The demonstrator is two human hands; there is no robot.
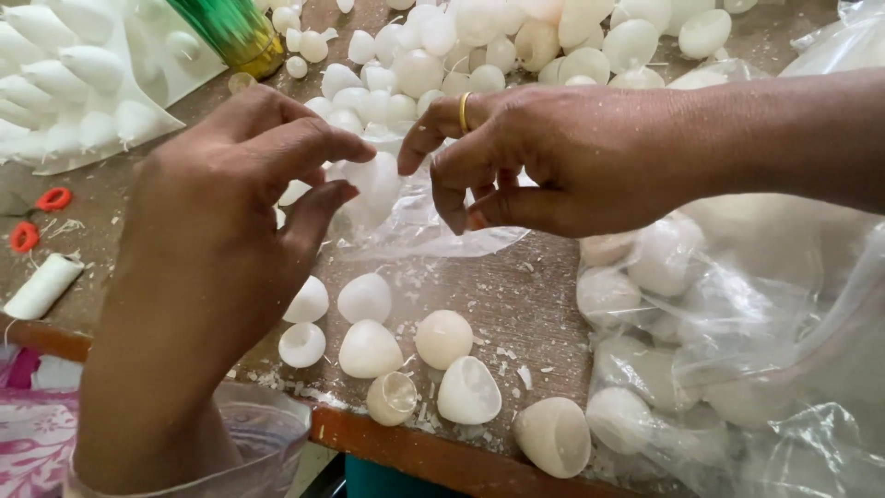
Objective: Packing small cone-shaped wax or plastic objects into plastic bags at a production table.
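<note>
My left hand point(249, 198) and right hand point(544, 161) pinch narrow on a clear bag point(415, 226) w/ a white shell point(373, 180) inside. Approx. seven shells point(442, 338) lie loose at 6 o'clock on the table point(525, 295), big pile point(479, 46) at 12, not yet bagged.

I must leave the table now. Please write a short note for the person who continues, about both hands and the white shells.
Left hand: fingers pinch a small clear bag with white shells inside.
Right hand: fingers pinch the same bag from the other side.
Loose shells lie near the table edge; a big pile sits behind.
Filled bags lie at the right.
Done: some shells bagged. Left: many loose shells are unbagged.
</note>
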